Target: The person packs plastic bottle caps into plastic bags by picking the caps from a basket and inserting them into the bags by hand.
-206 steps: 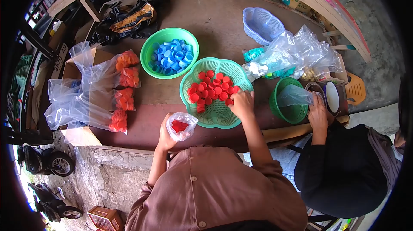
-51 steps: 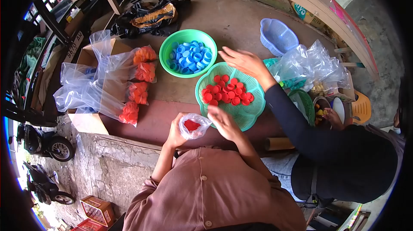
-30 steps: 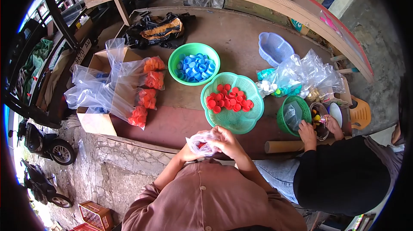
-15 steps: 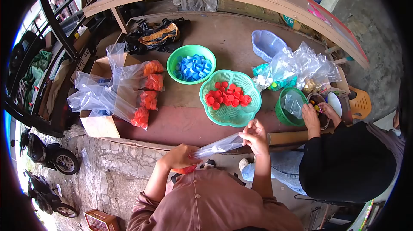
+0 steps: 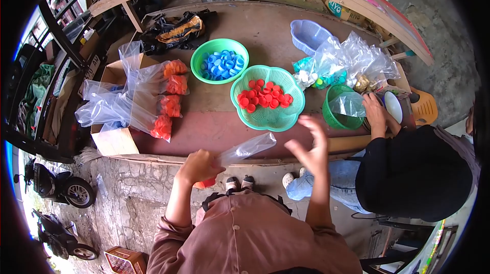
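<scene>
My left hand (image 5: 198, 167) is closed round the neck of a clear plastic bag (image 5: 249, 149). Red caps bulge in the bag's lower part below the fist, and its free end points up to the right. Apart from the bag, my right hand (image 5: 312, 147) is open with fingers spread and slightly blurred, near the front of the light green basket (image 5: 293, 121). Loose red bottle caps (image 5: 264, 95) lie inside that basket. Behind it to the left stands a green bowl (image 5: 198, 49) of blue caps (image 5: 222, 64).
Filled bags of red caps (image 5: 171, 105) hang over a cardboard box (image 5: 115, 143) at the left. On the right, a co-worker's hand (image 5: 375, 114) is beside a dark green basket (image 5: 331, 115). Clear bags (image 5: 352, 57) and a lavender basket (image 5: 309, 36) lie behind.
My right hand has let go of the bag's free end and opened, fingers spread. My left hand has moved left with the bag. The view has shifted slightly.
</scene>
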Motion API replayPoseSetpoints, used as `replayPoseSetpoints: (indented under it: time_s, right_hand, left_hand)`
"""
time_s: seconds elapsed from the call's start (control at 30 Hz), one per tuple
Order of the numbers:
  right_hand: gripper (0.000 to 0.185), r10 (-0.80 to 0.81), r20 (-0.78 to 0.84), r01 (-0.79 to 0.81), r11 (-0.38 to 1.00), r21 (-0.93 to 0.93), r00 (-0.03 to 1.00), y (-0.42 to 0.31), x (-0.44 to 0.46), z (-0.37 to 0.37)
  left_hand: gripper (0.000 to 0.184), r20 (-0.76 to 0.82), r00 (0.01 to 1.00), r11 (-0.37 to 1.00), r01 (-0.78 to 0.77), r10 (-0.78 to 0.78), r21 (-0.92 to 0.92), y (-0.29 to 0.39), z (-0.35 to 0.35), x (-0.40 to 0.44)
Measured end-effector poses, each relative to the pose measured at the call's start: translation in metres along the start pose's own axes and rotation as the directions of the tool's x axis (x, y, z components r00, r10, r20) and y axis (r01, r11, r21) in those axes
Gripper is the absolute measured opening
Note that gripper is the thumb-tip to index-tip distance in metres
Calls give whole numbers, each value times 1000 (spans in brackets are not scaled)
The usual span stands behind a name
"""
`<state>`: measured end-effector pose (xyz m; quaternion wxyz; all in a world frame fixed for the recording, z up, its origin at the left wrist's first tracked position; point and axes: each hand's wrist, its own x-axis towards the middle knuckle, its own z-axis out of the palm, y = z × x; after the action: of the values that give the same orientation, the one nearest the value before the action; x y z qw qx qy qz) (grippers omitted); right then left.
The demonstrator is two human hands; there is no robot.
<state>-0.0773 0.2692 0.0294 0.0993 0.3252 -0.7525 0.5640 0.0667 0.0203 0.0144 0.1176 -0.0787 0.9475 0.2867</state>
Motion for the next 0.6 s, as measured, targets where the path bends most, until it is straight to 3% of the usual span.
replayPoseSetpoints:
  time_s: [0.07,0.13,0.17,0.2,0.23,0.27,0.3,0.37,0.4,0.43,0.47,0.53,0.6]
  right_hand:
    - [53,-155,411,290,912,-290,898,-45,7,18]
    - [51,-237,561,414,885,-212,793,-44,-3,50]
    - [37,-292,572,468,864,-186,767,-36,-6,59]
    - [37,-289,573,464,866,-184,767,-31,-6,59]
    - [28,-159,634,230,973,-31,757,-25,-4,56]
    - [19,-44,706,-38,994,101,707,-20,-2,51]
    - [12,-133,634,0,979,204,762,-22,6,40]
    - [3,-103,512,-31,968,248,853,-5,14,15]
    - [3,166,366,-328,834,444,916,-4,16,1]
    - [6,173,140,-219,851,477,975,15,20,-14]
    - [13,206,-11,-190,919,344,978,20,27,-26]
    - [24,-15,74,4,988,153,997,-3,30,-15]
    - [44,-302,391,244,950,193,869,-43,31,16]
  left_hand:
    - [31,11,1000,999,-16,16,-36,8,-1,3]
    - [32,35,998,998,-40,42,-52,18,-5,3]
    - [32,40,998,998,-38,40,-53,19,-8,3]
    - [32,93,995,997,-37,43,-67,20,-12,4]
    - [33,149,988,996,-35,47,-81,21,-12,3]
    - [33,157,987,996,-32,45,-84,18,-8,0]
    - [33,174,983,996,-44,56,-74,12,-6,-1]
    - [35,219,971,995,-97,91,14,-5,-1,0]
    - [35,218,972,996,-94,88,15,-14,0,-1]
    - [35,222,969,994,-109,112,-27,-23,0,-3]
    - [35,222,966,990,-123,135,-71,-31,1,-4]
    - [37,198,972,988,-102,124,-118,-36,7,-5]
    - [34,210,962,980,-146,172,-133,-22,9,-3]
